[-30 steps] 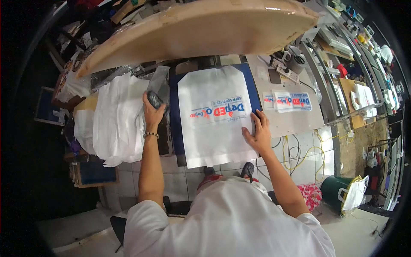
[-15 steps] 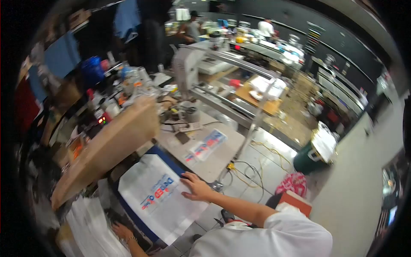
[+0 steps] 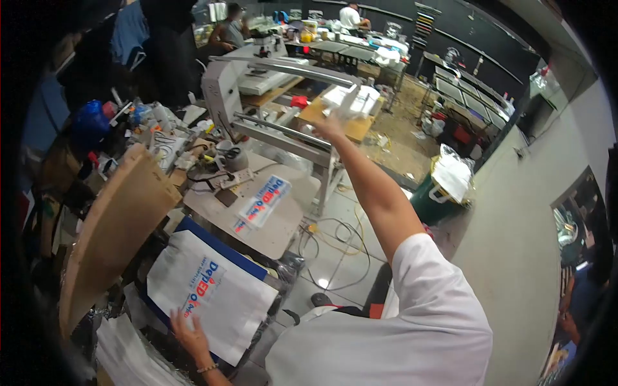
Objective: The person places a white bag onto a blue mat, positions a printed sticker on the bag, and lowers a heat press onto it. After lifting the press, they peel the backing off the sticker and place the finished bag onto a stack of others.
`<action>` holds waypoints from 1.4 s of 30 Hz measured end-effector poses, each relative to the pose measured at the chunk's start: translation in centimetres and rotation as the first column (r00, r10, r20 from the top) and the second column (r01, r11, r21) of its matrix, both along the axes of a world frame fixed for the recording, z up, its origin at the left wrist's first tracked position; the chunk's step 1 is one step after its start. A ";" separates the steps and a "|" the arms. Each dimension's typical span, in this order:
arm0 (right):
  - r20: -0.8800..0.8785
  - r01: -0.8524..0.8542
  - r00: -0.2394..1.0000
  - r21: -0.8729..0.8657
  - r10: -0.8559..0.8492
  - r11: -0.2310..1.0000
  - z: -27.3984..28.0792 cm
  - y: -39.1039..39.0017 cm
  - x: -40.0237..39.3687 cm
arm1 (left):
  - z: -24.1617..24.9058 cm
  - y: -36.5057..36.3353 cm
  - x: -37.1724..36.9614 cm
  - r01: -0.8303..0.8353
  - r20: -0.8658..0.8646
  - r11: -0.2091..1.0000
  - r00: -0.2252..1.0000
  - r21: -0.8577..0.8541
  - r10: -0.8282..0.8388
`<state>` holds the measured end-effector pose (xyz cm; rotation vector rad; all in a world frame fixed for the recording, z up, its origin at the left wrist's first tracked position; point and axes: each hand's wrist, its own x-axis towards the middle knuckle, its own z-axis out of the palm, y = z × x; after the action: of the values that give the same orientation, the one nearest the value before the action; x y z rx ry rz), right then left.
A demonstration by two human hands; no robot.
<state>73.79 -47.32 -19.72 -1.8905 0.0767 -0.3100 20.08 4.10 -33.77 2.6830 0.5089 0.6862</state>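
A white bag (image 3: 251,305) printed in blue and red letters lies on a dark blue pad (image 3: 248,258). My left hand (image 3: 192,338) rests with its fingers apart on the bag's lower left part, close to the end of the print. My right arm stretches far forward. My right hand (image 3: 331,127) is raised beside the metal rails of a light grey frame (image 3: 222,96), its fingers smeared by motion. A whitish blur overlaps the fingertips, and I cannot tell whether they hold anything. Beyond the pad, a printed sheet (image 3: 262,201) with matching lettering lies on a pale board (image 3: 293,215).
A thick brown curved panel (image 3: 116,238) stands at the left. Stacked white bags (image 3: 129,354) lie at the lower left. Cables (image 3: 360,257) trail over the tiled floor near a green bin (image 3: 430,196). Two people (image 3: 230,32) are at the far tables.
My right hand has left the bag's right edge and swung forward to the frame. My left hand has moved from beside the white stack onto the bag. The view has shifted right.
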 end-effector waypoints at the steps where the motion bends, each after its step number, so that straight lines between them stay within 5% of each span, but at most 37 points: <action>1: 0.068 -0.111 0.992 -0.001 0.111 0.994 -0.8 0.3 0.0 | -0.2 -1.1 1.3 0.070 -0.005 0.996 0.998 -0.061 -0.070; 5: -0.013 -0.347 0.934 -0.270 0.357 0.898 -4.9 8.0 -4.9 | 1.5 -5.9 5.5 0.087 -0.124 0.989 0.987 -0.124 -0.102; 6: 0.167 -0.414 0.855 -0.349 0.490 0.841 -8.7 10.7 -6.0 | 1.6 -6.6 6.6 0.152 -0.145 0.982 0.975 -0.113 -0.168; 7: -0.233 -0.627 0.756 -0.528 0.612 0.573 -5.7 13.2 -10.2 | 1.5 -7.1 8.0 0.220 -0.163 0.970 0.958 -0.104 -0.234; 8: -0.112 -0.842 0.474 -0.346 0.873 0.413 -10.3 15.6 -12.0 | 1.4 -7.6 9.0 0.207 -0.157 0.974 0.963 -0.096 -0.220; 9: -0.255 -0.942 0.294 -0.242 0.921 0.234 -10.6 18.2 -15.7 | 1.0 -8.0 9.9 0.213 -0.183 0.977 0.960 -0.015 -0.212; 11: -0.203 -0.931 0.203 -0.344 0.958 0.125 -11.3 21.8 -22.3 | 0.9 -9.1 12.0 0.200 -0.233 0.978 0.956 0.064 -0.180; 13: 0.066 -0.760 0.362 -0.557 0.930 0.335 -13.8 24.7 -27.3 | -2.0 -8.8 13.1 0.189 -0.238 0.974 0.959 0.128 -0.155; 14: 0.037 -0.670 0.459 -0.642 0.888 0.373 -14.7 25.6 -29.6 | -3.2 -8.6 12.8 0.181 -0.257 0.967 0.957 0.181 -0.132; 19: 0.051 -0.506 0.545 -0.776 0.837 0.377 -16.6 25.9 -33.7 | -2.8 -7.9 12.5 0.217 -0.292 0.970 0.940 0.108 -0.178; 32: 0.015 -0.526 0.522 -0.781 0.853 0.336 -16.2 25.9 -33.4 | -1.9 -0.3 -0.7 -0.122 -0.456 0.980 0.871 0.160 0.183; 36: -0.097 -0.547 0.538 -0.796 0.837 0.260 -14.2 26.8 -34.3 | -1.2 0.1 -0.5 -0.083 -0.339 0.991 0.934 0.109 0.115; 42: -0.119 -0.676 0.328 -0.722 0.937 0.145 -13.5 28.7 -39.5 | 3.4 0.1 0.5 0.040 -0.190 0.983 0.982 0.182 -0.005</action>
<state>34.29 -18.62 -33.27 -2.1889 -1.5871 0.1622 20.56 4.22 -30.37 2.9424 0.4820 0.4965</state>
